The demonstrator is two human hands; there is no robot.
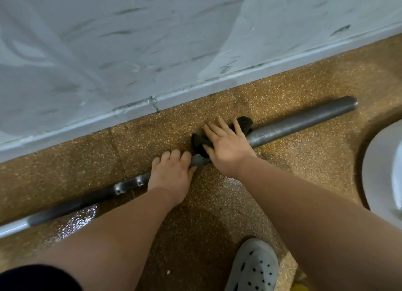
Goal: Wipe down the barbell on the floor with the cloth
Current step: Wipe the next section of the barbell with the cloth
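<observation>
A steel barbell (300,122) lay on the speckled floor (217,203) close beside a scuffed wall (130,51), left hand (171,173) curled over its shaft, right hand (226,145) pressing a black cloth (201,143) onto it with fingers spread, a grey clog (252,266) nearer the viewer.

Bare forearms (315,203), a pale grey perforated clog (253,266) on one foot, and a dark garment (32,277), perhaps shorts.
</observation>
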